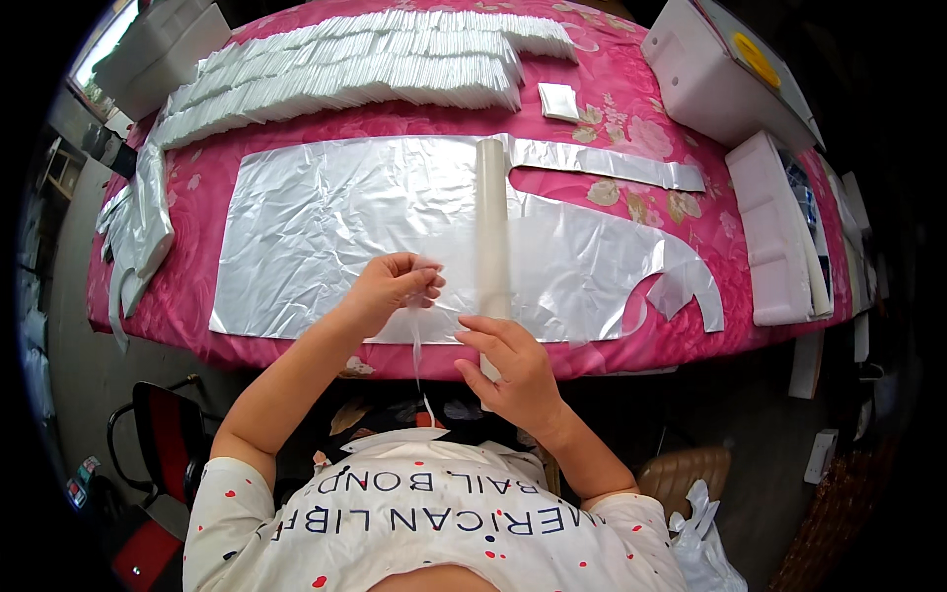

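A silvery-white plastic apron (326,217) lies spread flat on the table, its neck loop and straps toward the right. Across it, from far to near, lies a pale tube or roller (491,212). My left hand (397,288) is closed in a pinch over the apron, left of the tube. From its fingertips a thin translucent plastic strip (416,345) hangs down toward my lap. Over the tube's near end is my right hand (515,373), thumb and fingers apart, nothing visibly gripped. It covers part of the tube, so whether it touches it I cannot tell.
Long rows of folded white packets (345,84) line the table's far side, with one single packet (558,102) nearby. White foam boxes (725,74) stand at right. More silvery sheets (143,232) drape over the left edge of the pink floral tablecloth (197,187). Chairs (163,434) stand below left.
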The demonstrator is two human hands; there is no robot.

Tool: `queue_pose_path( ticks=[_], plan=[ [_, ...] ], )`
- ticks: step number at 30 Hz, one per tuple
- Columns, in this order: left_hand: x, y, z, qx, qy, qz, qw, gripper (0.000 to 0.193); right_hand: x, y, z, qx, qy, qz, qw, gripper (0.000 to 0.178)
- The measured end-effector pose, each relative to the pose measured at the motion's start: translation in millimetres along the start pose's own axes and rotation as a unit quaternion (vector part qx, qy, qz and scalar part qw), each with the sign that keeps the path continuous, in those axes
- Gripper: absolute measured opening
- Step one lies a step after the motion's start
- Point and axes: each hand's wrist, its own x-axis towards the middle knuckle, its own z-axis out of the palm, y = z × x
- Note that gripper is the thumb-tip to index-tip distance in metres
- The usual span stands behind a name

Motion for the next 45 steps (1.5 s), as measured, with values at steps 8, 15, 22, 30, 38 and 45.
queue_pose_path(
  ticks=[8,15,22,30,38,45],
  plan=[
    [-53,29,-208,0.241,0.242,0.07,0.937,0.029,-43,8,-12,-0.188,-0.01,0.208,0.96,0.046],
    [-39,49,-67,0.575,0.215,0.408,0.676,0.032,-51,6,8,-0.131,-0.115,0.357,0.918,0.045],
    [26,-25,24,0.468,0.05,0.395,0.789,0.04,-49,1,3,-0.109,-0.154,0.376,0.907,0.046],
    [51,-41,29,0.586,0.036,0.361,0.725,0.052,-18,13,-20,-0.072,-0.341,0.386,0.854,0.046],
    [48,-43,30,0.686,0.049,0.324,0.65,0.058,92,83,-12,-0.1,-0.268,0.358,0.889,0.071],
    [47,-37,32,0.682,0.039,0.316,0.659,0.057,159,175,10,0.485,-0.007,0.482,0.73,0.047]
  ],
)
